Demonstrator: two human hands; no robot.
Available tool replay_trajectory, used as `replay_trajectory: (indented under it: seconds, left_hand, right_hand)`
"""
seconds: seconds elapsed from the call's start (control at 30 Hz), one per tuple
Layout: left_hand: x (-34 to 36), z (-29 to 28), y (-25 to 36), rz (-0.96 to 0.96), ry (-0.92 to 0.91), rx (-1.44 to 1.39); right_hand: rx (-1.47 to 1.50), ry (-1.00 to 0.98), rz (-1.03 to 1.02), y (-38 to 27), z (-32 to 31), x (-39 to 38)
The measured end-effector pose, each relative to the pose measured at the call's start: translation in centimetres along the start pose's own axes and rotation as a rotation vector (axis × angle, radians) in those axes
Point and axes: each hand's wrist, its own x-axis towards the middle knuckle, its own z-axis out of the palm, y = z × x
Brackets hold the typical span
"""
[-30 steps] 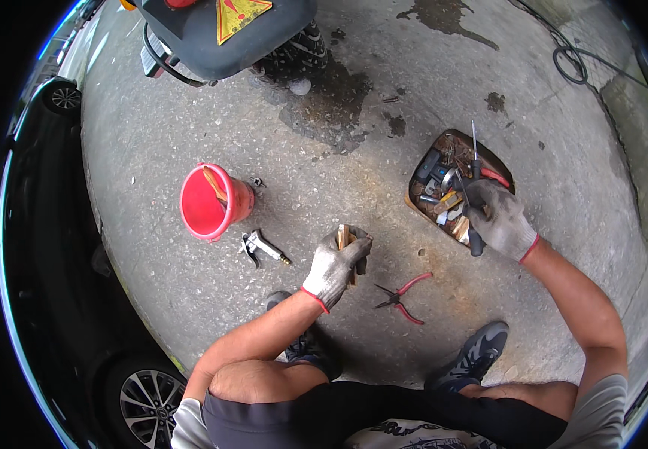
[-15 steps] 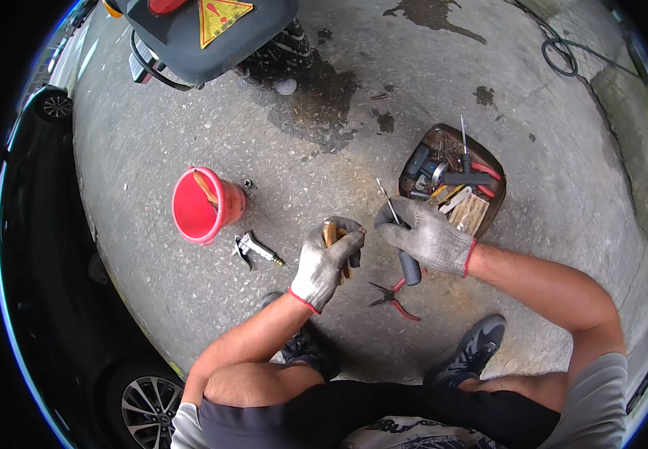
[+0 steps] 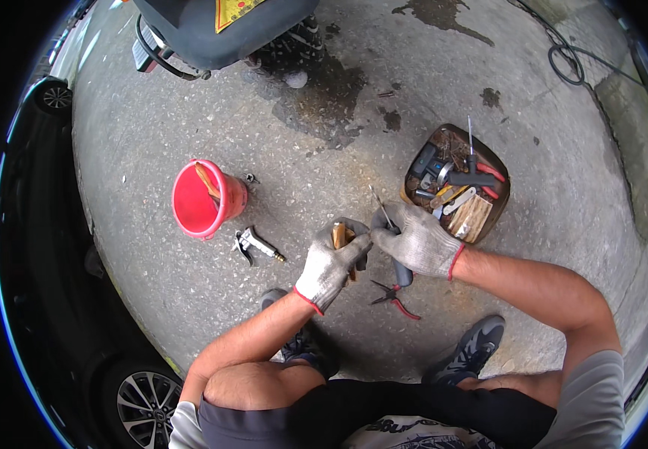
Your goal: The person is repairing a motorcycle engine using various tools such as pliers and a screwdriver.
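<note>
My left hand [image 3: 327, 262], in a grey-white glove, is closed on tan and brown strips [image 3: 339, 236] near the centre. My right hand [image 3: 412, 239] grips a tool with a thin metal shaft [image 3: 378, 198] and a grey handle [image 3: 402, 275], its fingertips touching or almost touching the left. Beyond it a dark tray [image 3: 500, 206] holds several tools and a block of tan pieces [image 3: 472, 217]. Red-handled pliers [image 3: 390, 296] lie below my hands. A silver air blow gun [image 3: 262, 247] lies left of them, near a pink bucket [image 3: 196, 206] with a tan item inside.
A dark machine part with a warning sticker [image 3: 238, 11] stands at the top over wet stains on the concrete floor [image 3: 324, 172]. A black car [image 3: 54, 262] fills the left side. A dark hose [image 3: 567, 63] lies coiled at the upper right. My shoes [image 3: 473, 344] are below.
My right hand has moved left and down from the tray with the tool and has come up against my left hand, which has stayed nearly in place.
</note>
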Motion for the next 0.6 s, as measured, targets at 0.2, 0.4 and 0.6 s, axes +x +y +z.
replay_trajectory:
  seconds: [0.2, 0.4, 0.6]
  left_hand:
    - [-0.1, 0.6, -0.2, -0.039, -0.025, 0.075]
    - [0.4, 0.3, -0.6, -0.075, 0.041, 0.062]
    - [0.9, -0.3, -0.9, 0.034, 0.083, 0.011]
  right_hand:
    - [0.003, -0.005, -0.057, 1.4, 0.6, -0.1]
    - [-0.192, 0.05, -0.176, 2.4, 1.0, -1.4]
    - [-0.289, -0.145, -0.205, 3.2, 1.9, -3.0]
